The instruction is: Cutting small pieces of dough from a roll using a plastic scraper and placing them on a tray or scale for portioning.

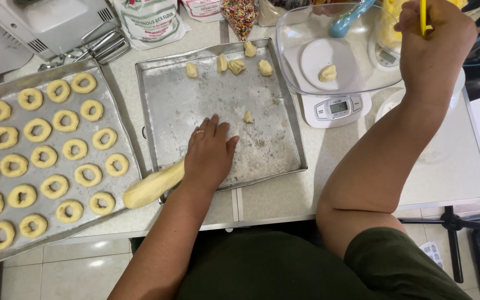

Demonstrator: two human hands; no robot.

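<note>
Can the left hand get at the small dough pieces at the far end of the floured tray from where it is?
Probably yes: the left hand rests palm-down on the floured tray, and only bare tray surface lies between it and the dough pieces.

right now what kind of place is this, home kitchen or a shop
Likely a home kitchen set up for baking. A tray of ring-shaped dough pieces, a floured metal tray under the left hand, and a kitchen scale with a clear bowl show it.
</note>
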